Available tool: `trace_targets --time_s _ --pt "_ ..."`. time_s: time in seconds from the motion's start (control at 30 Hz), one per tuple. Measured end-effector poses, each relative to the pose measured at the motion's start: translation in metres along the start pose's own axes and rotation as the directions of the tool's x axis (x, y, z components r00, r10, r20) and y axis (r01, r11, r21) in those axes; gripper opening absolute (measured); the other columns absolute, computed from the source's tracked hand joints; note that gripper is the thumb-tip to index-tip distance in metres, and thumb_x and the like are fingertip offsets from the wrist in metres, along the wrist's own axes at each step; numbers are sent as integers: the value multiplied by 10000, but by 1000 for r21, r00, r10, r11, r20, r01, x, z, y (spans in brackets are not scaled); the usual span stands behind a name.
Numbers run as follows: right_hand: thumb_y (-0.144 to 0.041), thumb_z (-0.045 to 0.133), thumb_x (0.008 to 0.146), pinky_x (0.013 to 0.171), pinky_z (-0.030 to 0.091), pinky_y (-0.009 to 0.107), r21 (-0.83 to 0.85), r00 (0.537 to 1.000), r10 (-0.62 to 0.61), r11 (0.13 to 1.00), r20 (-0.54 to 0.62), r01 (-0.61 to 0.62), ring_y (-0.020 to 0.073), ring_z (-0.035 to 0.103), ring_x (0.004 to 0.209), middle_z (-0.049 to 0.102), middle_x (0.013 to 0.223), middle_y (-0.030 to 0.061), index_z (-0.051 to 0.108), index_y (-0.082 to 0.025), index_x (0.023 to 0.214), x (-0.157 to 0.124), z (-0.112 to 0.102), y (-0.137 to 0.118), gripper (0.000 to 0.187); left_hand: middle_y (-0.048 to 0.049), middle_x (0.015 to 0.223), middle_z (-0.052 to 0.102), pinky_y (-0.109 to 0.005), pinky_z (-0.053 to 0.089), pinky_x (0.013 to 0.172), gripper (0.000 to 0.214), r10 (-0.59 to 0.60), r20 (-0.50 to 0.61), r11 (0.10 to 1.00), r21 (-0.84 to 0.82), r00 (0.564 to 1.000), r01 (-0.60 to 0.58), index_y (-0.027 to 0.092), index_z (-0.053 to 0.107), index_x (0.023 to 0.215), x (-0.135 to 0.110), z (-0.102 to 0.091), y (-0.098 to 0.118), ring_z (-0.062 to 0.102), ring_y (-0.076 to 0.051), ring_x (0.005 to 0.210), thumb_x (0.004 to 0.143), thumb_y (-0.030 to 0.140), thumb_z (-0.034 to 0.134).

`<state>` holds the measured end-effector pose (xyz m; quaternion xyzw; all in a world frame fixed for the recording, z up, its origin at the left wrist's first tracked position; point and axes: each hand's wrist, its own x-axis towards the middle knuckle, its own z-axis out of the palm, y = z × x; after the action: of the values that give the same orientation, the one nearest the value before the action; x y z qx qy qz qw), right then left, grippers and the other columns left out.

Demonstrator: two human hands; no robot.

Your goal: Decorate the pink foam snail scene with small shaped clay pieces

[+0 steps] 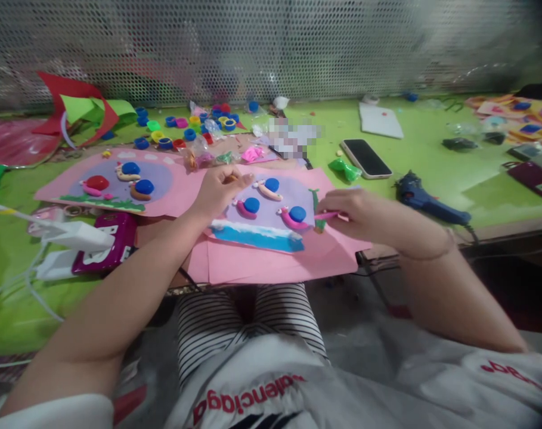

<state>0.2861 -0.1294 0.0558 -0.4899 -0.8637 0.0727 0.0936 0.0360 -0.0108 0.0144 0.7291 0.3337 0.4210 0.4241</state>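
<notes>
My right hand [353, 211] is closed on a slim pink clay tool [325, 215], its tip at the tail of a pink clay snail [293, 219] with a blue bottle-cap shell. That snail lies on a pink card [271, 268] with a lilac panel and a blue-and-white clay strip. Two more blue-capped snails, one pink [246, 208] and one cream [271, 189], lie beside it. My left hand [219, 187] rests at the panel's upper left edge, its fingers pinched together. Whatever they may hold is hidden.
Another snail card [157, 205] lies left. Bottle caps [190, 134] and small clay bags [226, 158] sit behind. To the right are a green clay packet [344, 170], a phone [366, 158] and a blue glue gun [431, 199]. A power strip [105, 244] with cables stands left.
</notes>
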Motion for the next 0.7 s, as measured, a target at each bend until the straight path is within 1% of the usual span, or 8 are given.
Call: trace_targets --time_s 0.1,0.17,0.23,0.33,0.4,0.47,0.57,0.7 --pt "-259 442 843 635 433 288 -45 996 78 996 -40 -80 164 566 719 635 838 84 617 -145 983 32 -13 14 251 57 440 393 -237 242 411 327 6 -32 999 46 999 -4 180 437 520 0 0 2 351 -60 413 679 315 689" --pt "-249 457 834 639 442 310 -74 989 150 986 -11 -151 195 578 756 629 921 108 563 -144 1118 57 -13 28 321 56 442 400 -231 254 422 270 8 -32 999 50 999 -7 176 446 521 0 -1 2 360 -61 421 683 237 654" --pt "-207 446 830 695 457 341 -80 984 178 981 17 -176 234 581 859 603 1028 140 522 -132 1185 81 -5 44 371 52 441 415 -225 286 438 188 -3 -29 1000 26 1000 4 172 481 539 1 -1 1 385 -66 430 693 171 589" --pt "-116 405 826 809 449 379 -60 981 182 981 -67 -186 255 550 994 550 1142 163 420 -122 1306 102 13 65 480 34 501 487 -218 376 496 98 -41 -31 998 -58 999 39 169 554 629 3 0 -1 469 -78 483 724 159 531" --pt "-151 451 827 799 458 386 -43 972 191 979 -140 -198 243 558 945 506 1178 175 353 -136 1365 105 27 74 548 18 593 553 -220 436 553 61 -64 -36 994 -92 997 60 167 599 740 4 1 -2 525 -85 543 747 187 542" --pt "-211 488 835 807 461 383 -25 973 144 988 -178 -150 213 559 877 492 1155 170 454 -143 1306 103 37 82 477 2 691 602 -225 478 595 125 -63 -42 994 -95 997 59 167 614 862 4 2 -4 565 -91 599 746 187 570" --pt "-228 465 859 827 455 359 -7 986 52 999 -156 -54 186 542 855 529 1057 151 638 -124 1080 98 43 90 299 -27 826 657 -258 527 666 266 -52 -22 994 -95 998 50 165 585 995 5 2 -7 621 -111 676 730 143 600" --pt "-229 468 861 806 451 373 -32 989 -5 999 -150 0 209 536 877 560 988 173 671 -81 994 97 39 87 284 -83 1068 657 -348 519 867 398 -51 69 989 -133 996 60 178 534 1144 4 3 -10 645 -183 945 755 136 605"
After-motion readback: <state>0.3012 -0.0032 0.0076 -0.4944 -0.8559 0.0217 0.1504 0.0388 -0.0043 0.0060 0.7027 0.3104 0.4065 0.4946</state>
